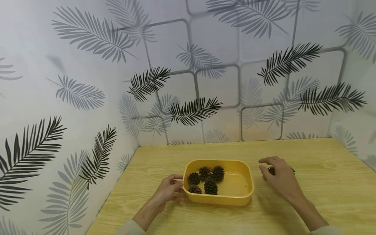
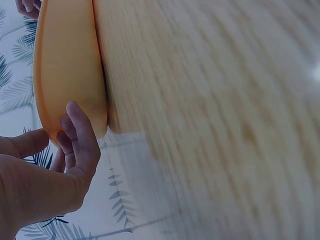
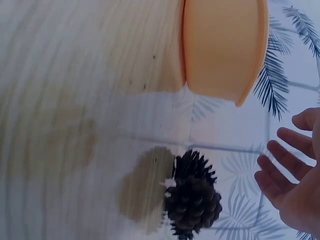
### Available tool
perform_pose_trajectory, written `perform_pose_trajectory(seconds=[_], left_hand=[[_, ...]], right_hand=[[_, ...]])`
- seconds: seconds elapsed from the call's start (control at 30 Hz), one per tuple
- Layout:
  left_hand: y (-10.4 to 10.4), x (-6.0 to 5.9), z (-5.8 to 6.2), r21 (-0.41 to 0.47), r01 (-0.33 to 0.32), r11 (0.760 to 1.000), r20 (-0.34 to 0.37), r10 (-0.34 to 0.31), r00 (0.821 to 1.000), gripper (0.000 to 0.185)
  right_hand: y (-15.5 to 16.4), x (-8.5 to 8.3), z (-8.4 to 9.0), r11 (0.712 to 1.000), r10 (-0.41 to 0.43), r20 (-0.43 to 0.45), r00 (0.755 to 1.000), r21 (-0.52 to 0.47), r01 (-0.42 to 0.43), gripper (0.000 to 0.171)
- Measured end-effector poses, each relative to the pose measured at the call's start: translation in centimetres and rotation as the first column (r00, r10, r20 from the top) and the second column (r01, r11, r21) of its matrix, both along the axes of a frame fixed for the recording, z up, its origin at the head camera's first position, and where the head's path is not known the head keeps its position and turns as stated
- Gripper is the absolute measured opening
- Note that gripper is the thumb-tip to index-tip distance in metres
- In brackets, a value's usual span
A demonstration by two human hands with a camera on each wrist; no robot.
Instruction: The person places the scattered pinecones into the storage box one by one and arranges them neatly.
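Note:
A yellow plastic tub (image 1: pixel 218 199) stands on the table with several brown pinecones (image 1: pixel 211 186) gathered in its left half. My left hand (image 1: pixel 167 190) holds the tub's left end. In the left wrist view, the thumb of that hand (image 2: pixel 55 180) meets the tub's rim and its fingers lie along the outer wall (image 2: pixel 70 60). To the tub's right, my right hand (image 1: pixel 281 179) hovers above the table, fingers spread, holding nothing. Partly hidden behind it is a pinecone (image 1: pixel 271 170). The right wrist view shows pinecones (image 3: pixel 194 202) bunched together, apart from the fingertips.
The light wood-grain table (image 1: pixel 329 182) runs back to a wall (image 1: pixel 217 124) papered with grey and black leaves. Another papered wall (image 1: pixel 73 130) borders the table on the left.

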State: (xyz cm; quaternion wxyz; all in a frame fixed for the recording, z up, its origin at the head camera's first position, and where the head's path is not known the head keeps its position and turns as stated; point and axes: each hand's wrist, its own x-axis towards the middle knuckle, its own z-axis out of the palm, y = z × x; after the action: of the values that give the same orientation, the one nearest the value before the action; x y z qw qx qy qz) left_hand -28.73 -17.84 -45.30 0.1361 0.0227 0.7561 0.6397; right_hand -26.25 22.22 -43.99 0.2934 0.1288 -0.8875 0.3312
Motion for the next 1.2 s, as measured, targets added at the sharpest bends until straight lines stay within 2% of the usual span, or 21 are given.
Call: perform_pose_trajectory(seconds=[0.13,0.37,0.53,0.7,0.9,1.2], left_hand=[[0.0,0.0,0.0,0.002,-0.001,1.0,0.005,0.001,1.0,0.041],[0.1,-0.1,0.2,-0.004,-0.002,1.0,0.005,0.002,1.0,0.041],[0.1,-0.2,0.2,-0.006,0.004,1.0,-0.006,-0.004,1.0,0.043],[0.1,-0.2,0.0,-0.008,0.004,1.0,-0.008,-0.004,1.0,0.044],[0.1,-0.1,0.0,-0.01,0.0,1.0,-0.011,0.0,1.0,0.043],[0.0,-0.1,-0.1,-0.003,0.003,1.0,-0.001,-0.003,1.0,0.044]], right_hand=[[1.7,0.0,-0.4,1.0,-0.005,-0.066,0.998,0.023,0.006,0.023],[4.1,0.2,-1.7,0.995,0.005,0.077,0.997,0.096,-0.012,0.049],[5.1,0.1,-2.4,0.994,-0.011,0.113,0.994,0.108,-0.002,0.058],[5.9,-0.1,-3.1,0.993,0.008,0.15,0.989,0.111,-0.025,0.065],[6.5,-0.1,-3.1,0.994,-0.048,0.234,0.971,0.103,0.024,0.062],[6.9,-0.1,-3.2,0.994,-0.006,0.304,0.953,0.104,-0.027,0.058]])
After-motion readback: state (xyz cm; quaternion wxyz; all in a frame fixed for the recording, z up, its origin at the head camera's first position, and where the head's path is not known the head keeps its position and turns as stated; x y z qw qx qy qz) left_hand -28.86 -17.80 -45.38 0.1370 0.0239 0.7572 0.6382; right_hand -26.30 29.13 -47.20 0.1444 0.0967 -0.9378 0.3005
